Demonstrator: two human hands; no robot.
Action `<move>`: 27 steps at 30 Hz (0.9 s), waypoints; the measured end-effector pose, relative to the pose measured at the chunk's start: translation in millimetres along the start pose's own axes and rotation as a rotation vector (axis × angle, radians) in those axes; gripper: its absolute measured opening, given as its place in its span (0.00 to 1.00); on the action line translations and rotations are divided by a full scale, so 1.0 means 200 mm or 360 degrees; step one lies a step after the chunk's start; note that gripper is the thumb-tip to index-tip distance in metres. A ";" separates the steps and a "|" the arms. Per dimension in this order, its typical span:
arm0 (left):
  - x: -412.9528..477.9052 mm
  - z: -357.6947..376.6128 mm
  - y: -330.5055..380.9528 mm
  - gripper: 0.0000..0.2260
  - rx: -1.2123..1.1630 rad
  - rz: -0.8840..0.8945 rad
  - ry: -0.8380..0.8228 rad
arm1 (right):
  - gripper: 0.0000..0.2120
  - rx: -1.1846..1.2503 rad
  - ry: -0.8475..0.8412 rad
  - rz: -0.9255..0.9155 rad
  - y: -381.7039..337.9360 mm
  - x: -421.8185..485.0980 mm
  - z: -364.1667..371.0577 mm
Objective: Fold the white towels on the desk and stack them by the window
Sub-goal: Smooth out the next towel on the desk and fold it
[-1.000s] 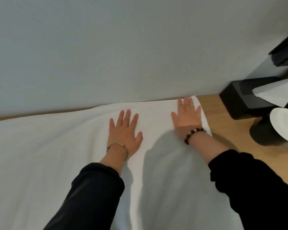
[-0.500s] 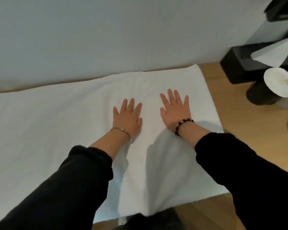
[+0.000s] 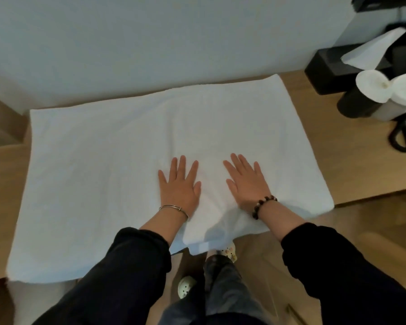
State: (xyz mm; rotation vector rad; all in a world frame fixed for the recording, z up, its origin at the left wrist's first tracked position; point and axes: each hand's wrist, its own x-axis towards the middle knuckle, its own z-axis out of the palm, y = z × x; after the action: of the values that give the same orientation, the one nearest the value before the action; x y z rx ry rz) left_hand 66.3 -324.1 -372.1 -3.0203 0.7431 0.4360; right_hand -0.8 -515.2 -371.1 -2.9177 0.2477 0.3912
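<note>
Both my hands had slid back across the white towel (image 3: pixel 99 174) toward the desk's (image 3: pixel 338 151) front edge. My left hand (image 3: pixel 179 187) and right hand (image 3: pixel 247 184) lay palm-down side by side, fingers straight and slightly spread, pressing the cloth and gripping nothing. The towel lay spread flat from the desk's back edge to its front, its near hem drooping over. At the right end, a black tissue box (image 3: pixel 327 68) held a white tissue (image 3: pixel 373 51) poking out.

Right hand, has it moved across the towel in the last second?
Yes. The right hand slid from the far right corner of the towel back toward its near edge, away from the wall.
</note>
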 end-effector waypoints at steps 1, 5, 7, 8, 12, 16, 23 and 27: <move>-0.02 0.00 0.02 0.25 -0.0006 -0.0019 0.0010 | 0.25 0.0016 0.0016 0.0062 0.02 -0.02 0.00; -0.16 0.05 0.10 0.25 -0.0084 0.0165 0.0056 | 0.21 0.0441 0.0412 0.0654 0.17 -0.20 0.00; -0.20 0.09 0.10 0.26 -0.0088 0.0231 0.0082 | 0.18 0.0756 0.0768 0.0958 0.26 -0.28 0.01; -0.21 0.10 0.08 0.26 -0.0075 0.0246 0.0106 | 0.18 0.0779 0.0888 0.1100 0.29 -0.30 0.01; -0.21 0.11 0.07 0.28 -0.0001 0.0285 0.0139 | 0.18 0.0614 0.1004 0.1471 0.41 -0.31 0.00; -0.21 0.11 0.08 0.29 0.0012 0.0269 0.0139 | 0.16 0.0536 0.0929 0.1581 0.49 -0.24 -0.01; -0.22 0.12 0.07 0.30 -0.0010 0.0344 0.0183 | 0.25 0.0333 0.0765 0.1346 0.77 -0.13 -0.04; -0.22 0.12 0.07 0.30 0.0077 0.0352 0.0177 | 0.22 0.0257 0.0828 0.1443 0.81 -0.09 -0.06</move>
State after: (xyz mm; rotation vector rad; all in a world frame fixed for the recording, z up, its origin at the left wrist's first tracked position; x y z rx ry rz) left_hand 15.9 -315.3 -383.4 -2.9481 1.0849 0.2485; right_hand -46.7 -672.8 -380.9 -2.5098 1.5884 -0.2877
